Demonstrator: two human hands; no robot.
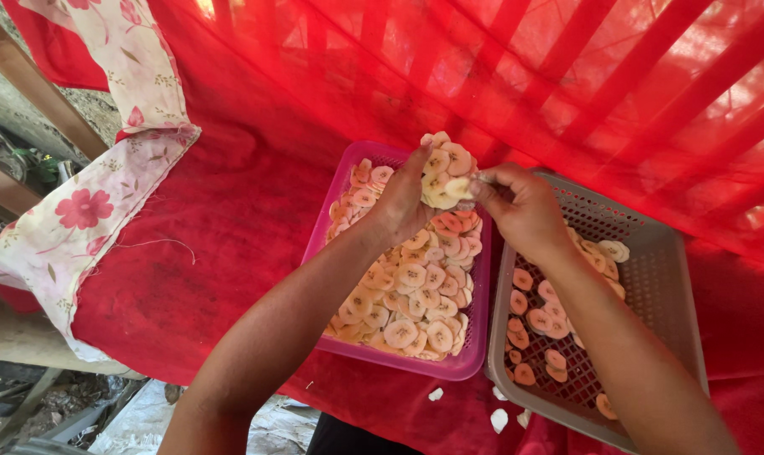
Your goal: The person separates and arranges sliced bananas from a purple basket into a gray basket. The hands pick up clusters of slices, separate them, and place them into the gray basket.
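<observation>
**Handful of Slices Held Over the Pink Basket**

While the left hand (407, 198) is clenched around a clump of pale round slices (443, 173), lifted above the far end of the pink basket (475, 358), the right hand (521, 206) pinches at the right edge of that same clump, thumb and fingertips closed on one slice or a few; exactly how many cannot be told.

The slices look thin, light and somewhat stiff, and they appear to stick to one another in the handful, so they probably have a tacky or damp surface. Such discs would likely snap or bend if squeezed hard. A light pinch at the rim of a single disc, peeling it sideways off the stack, seems the safest hold, with the other palm cupping the rest loosely.

Each slice is a small round, cream to pale yellow, with a darker, pinkish-orange centre. The pink basket is heaped with them. The grey basket (677, 278) just beside it on the right holds far fewer, lying flat and spread apart on its mesh floor. Both baskets rest on a red cloth (222, 219); a few white scraps (500, 419) lie on it at the near edge. A flowered cloth (87, 211) hangs at the left.
</observation>
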